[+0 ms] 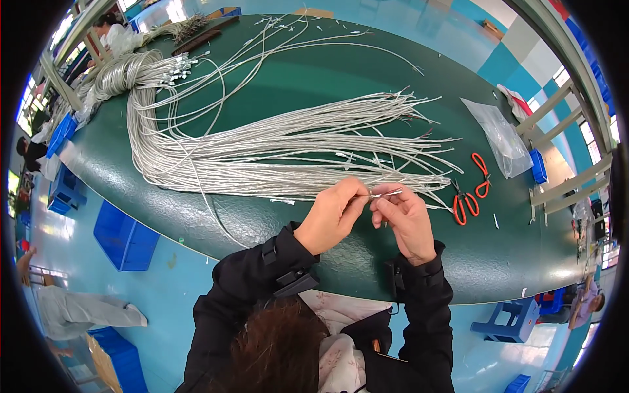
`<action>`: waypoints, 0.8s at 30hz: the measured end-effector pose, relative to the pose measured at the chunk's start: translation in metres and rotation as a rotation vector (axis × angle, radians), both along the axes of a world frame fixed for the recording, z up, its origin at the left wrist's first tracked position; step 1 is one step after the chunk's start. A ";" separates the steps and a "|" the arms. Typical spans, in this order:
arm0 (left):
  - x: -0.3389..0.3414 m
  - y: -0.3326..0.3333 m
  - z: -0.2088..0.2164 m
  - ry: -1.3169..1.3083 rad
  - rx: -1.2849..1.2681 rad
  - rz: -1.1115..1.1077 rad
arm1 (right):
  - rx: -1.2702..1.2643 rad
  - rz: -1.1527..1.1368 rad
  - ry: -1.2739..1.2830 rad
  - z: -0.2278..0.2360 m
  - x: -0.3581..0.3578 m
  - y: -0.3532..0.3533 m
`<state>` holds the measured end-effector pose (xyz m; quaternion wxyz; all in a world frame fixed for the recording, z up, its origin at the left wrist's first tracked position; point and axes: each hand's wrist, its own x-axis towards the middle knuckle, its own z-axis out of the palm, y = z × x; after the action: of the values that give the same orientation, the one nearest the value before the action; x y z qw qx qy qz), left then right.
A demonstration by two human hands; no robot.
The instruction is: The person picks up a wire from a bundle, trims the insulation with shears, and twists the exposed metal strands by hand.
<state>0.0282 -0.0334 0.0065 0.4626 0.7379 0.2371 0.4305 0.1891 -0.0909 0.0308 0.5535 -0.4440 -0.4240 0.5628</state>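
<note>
While hands [333, 216] pinch wire [393, 192], blue floor bin [126, 237], clear bag [499, 139] tableside

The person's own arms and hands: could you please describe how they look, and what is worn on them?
The left hand and right hand are bare, without gloves. The left sleeve and right sleeve are long, black and loosely creased, reaching the wrists. A black, boxy piece shows near the left cuff; its purpose is unclear. No markings are readable.

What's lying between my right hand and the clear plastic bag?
The head view shows red-handled scissors, another red-handled tool and some cable ends between them.
</note>
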 end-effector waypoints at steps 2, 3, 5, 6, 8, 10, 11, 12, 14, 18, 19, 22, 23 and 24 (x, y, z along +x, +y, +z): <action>-0.001 0.000 0.001 0.025 0.047 0.006 | 0.001 -0.005 -0.012 -0.003 -0.001 0.001; -0.001 0.000 0.002 0.037 0.072 0.010 | 0.006 -0.009 -0.026 -0.004 -0.001 0.001; -0.002 0.001 0.003 -0.011 -0.094 -0.074 | 0.012 -0.013 -0.040 -0.006 0.000 0.002; -0.004 0.001 0.002 -0.058 -0.259 -0.158 | 0.012 0.013 -0.018 -0.007 0.002 0.002; -0.007 0.001 0.004 -0.106 -0.424 -0.243 | 0.013 0.066 0.025 -0.009 0.005 0.001; -0.012 0.004 0.008 -0.206 -0.733 -0.395 | 0.029 0.096 0.077 -0.011 0.004 0.001; -0.013 0.006 0.009 -0.257 -0.886 -0.472 | 0.045 0.127 0.128 -0.010 0.004 0.001; -0.014 0.006 0.010 -0.259 -0.883 -0.475 | 0.062 0.157 0.179 -0.010 0.004 0.002; -0.014 0.007 0.011 -0.296 -0.933 -0.529 | 0.068 0.157 0.187 -0.010 0.006 0.001; -0.009 0.008 0.013 -0.221 -0.889 -0.543 | 0.061 0.120 0.158 0.000 0.011 -0.003; -0.007 0.009 0.013 -0.176 -0.852 -0.537 | 0.042 0.098 0.115 0.005 0.012 -0.003; -0.019 0.011 0.014 -0.134 -0.838 -0.468 | 0.053 -0.059 -0.057 0.009 0.037 -0.003; -0.022 0.012 0.012 -0.140 -0.835 -0.497 | 0.084 -0.143 -0.168 0.007 0.047 0.000; -0.022 0.012 0.010 -0.173 -0.831 -0.490 | 0.112 -0.228 -0.282 0.005 0.058 0.000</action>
<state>0.0065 -0.0210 0.0165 0.8235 0.4864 0.1691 0.2379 0.2473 -0.0907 0.0360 0.5727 -0.5321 -0.4749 0.4042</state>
